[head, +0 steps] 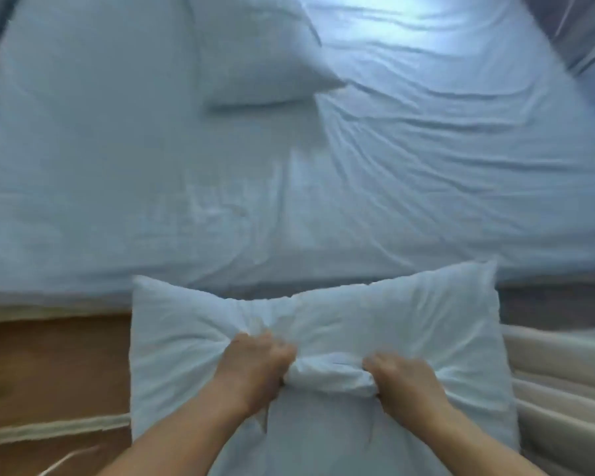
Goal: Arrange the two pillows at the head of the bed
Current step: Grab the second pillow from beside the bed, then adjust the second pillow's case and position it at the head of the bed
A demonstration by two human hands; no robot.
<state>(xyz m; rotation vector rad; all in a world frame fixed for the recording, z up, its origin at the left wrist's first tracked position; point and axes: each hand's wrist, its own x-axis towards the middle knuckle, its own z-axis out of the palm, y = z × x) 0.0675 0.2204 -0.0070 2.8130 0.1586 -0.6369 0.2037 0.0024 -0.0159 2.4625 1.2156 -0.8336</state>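
Observation:
I hold a white pillow (375, 324) in front of me, just off the near edge of the bed (117, 166). My left hand (255, 369) and my right hand (402, 383) both clench bunched fabric at the pillow's middle, close together. A second white pillow (255, 53) lies flat on the white sheet at the far side, a little left of centre. A wrinkled white duvet (461, 139) covers the right half of the bed, its folded corner touching the far pillow.
Brown wooden floor (49, 365) shows at the lower left with a pale strip across it. Beige padded cushions (560, 389) sit at the lower right. Dark surroundings border the top corners. The image is motion-blurred.

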